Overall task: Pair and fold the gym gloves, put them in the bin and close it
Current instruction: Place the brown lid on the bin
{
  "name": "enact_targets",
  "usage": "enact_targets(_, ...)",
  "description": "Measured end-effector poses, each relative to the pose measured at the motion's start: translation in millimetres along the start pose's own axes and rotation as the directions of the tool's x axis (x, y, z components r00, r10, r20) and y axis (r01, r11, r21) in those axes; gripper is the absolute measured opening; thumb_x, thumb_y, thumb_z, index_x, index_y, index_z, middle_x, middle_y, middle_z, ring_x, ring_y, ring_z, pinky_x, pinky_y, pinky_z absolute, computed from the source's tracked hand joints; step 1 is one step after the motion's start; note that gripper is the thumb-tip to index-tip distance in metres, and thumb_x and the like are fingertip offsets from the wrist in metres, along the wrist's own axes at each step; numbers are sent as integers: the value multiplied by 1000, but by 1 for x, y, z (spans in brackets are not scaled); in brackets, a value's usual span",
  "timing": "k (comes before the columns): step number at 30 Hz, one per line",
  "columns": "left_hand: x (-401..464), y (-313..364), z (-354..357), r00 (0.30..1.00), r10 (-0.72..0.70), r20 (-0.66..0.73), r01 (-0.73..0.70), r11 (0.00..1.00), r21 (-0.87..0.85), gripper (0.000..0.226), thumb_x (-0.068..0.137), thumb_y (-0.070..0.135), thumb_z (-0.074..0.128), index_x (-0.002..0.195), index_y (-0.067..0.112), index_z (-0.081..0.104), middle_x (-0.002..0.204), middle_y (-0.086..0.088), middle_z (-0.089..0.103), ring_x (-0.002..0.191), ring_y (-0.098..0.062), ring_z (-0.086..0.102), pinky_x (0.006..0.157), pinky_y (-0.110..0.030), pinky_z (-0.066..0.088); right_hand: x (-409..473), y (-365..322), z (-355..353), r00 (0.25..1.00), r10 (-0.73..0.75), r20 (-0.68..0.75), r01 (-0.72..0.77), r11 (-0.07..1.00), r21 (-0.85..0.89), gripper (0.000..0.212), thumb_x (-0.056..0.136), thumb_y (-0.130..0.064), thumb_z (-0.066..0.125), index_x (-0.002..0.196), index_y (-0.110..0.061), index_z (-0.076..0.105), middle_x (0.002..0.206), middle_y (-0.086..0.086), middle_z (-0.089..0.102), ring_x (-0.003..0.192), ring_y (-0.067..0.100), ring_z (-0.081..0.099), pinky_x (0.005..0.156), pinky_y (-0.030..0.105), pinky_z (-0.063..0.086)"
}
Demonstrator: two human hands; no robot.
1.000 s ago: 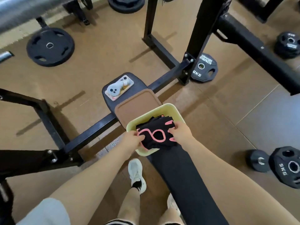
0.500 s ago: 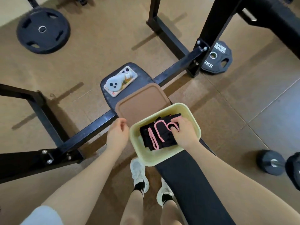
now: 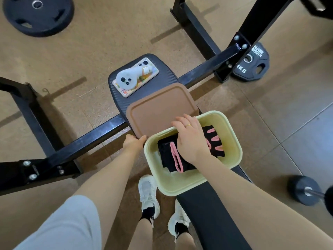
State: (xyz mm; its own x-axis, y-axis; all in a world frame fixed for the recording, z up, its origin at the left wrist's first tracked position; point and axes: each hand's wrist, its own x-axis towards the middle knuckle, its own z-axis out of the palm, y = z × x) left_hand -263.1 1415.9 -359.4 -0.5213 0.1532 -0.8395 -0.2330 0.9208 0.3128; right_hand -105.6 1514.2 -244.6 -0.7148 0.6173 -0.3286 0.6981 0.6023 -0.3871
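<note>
The black gym gloves with pink trim (image 3: 171, 157) lie folded inside the pale yellow bin (image 3: 180, 188), which stands on the black bench (image 3: 207, 213). The flat brown lid (image 3: 158, 112) lies on the bench just behind the bin, its near edge hidden by the bin's rim. My left hand (image 3: 133, 143) grips the lid's near left corner, thumb on top. My right hand (image 3: 191, 139) hovers over the gloves and the bin's far rim, and its fingertips touch the lid's near edge. It covers the middle of the gloves.
A phone with a white controller on it (image 3: 135, 78) lies at the bench's far end. Black rack beams (image 3: 90, 138) cross the floor. Weight plates (image 3: 37, 15) (image 3: 252, 62) and a dumbbell (image 3: 304, 190) lie around. My white shoes (image 3: 147, 193) stand left of the bench.
The gloves went down into the bin and my right hand let them go, moving up to the lid's edge. My left hand shifted from the bin's side to the lid's corner.
</note>
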Motion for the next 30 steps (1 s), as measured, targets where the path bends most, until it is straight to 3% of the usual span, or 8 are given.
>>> enact_targets(4, 0, 8, 7, 995, -71, -66, 72, 997, 4, 53, 82, 33, 63, 120, -1, 45, 119, -21, 59, 107, -39, 58, 91, -48, 50, 0, -2, 2, 1000, 5, 0, -5, 1000, 9, 48, 86, -4, 44, 133, -11, 45, 146, 7, 40, 143, 26, 19, 120, 40, 7)
enact_targets(11, 3, 2, -1, 991, -14, -132, 6, 998, -64, 29, 86, 13, 52, 113, 3, 58, 112, -16, 65, 101, -35, 62, 90, -43, 52, -2, 1, -3, 999, -25, 44, 25, 1000, -4, 54, 88, -7, 43, 141, -16, 36, 152, 4, 30, 145, 22, 10, 121, 37, 2)
enact_targets(16, -58, 34, -44, 914, 212, -345, -325, 893, -312, 28, 93, 13, 48, 120, 8, 47, 110, -2, 55, 102, -19, 54, 97, -37, 45, -5, 0, -17, 993, -20, 114, 16, 999, 38, 51, 90, -4, 43, 140, -14, 37, 154, 4, 28, 146, 21, 9, 121, 35, 6)
enact_targets(19, -101, 58, -81, 838, 346, -422, -501, 794, -344, 28, 93, 9, 45, 121, 6, 43, 109, -3, 55, 99, -17, 54, 93, -33, 46, -11, -7, -35, 996, 80, -35, -70, 968, 243, 36, 91, -5, 44, 125, -9, 52, 139, 8, 47, 137, 24, 31, 116, 36, 23)
enact_targets(21, -126, 69, -100, 859, 329, -392, -497, 720, -485, 31, 94, 8, 44, 125, 8, 41, 113, -4, 56, 100, -18, 57, 80, -30, 54, -19, -13, -56, 961, 263, -86, -193, 861, 470, 34, 93, -10, 44, 126, -11, 50, 133, 6, 51, 128, 22, 43, 109, 34, 34)
enact_targets(23, -149, 76, -106, 902, 308, -302, -430, 694, -577, 37, 94, 5, 44, 129, 12, 41, 113, -1, 57, 94, -17, 61, 63, -22, 57, -28, -16, -76, 890, 455, -7, -319, 635, 703, 43, 97, -24, 40, 138, -16, 36, 140, 0, 45, 127, 19, 45, 109, 37, 35)
enact_targets(27, -183, 56, -83, 942, 326, -83, -310, 744, -592, 47, 93, 1, 43, 137, 18, 36, 111, 1, 59, 83, -10, 61, 68, -27, 54, -49, -1, -91, 719, 684, 127, -323, 166, 932, 49, 96, -42, 34, 141, -24, 27, 134, -2, 44, 113, 20, 51, 90, 39, 52)
enact_targets(30, -193, 22, -58, 949, 310, -59, -306, 859, -411, 43, 91, 5, 49, 133, 11, 45, 112, -5, 60, 91, -15, 58, 76, -24, 48, -69, 21, -87, 646, 749, 146, -534, 308, 787, 39, 96, -28, 42, 132, -13, 39, 122, 2, 52, 98, 26, 58, 70, 33, 55)
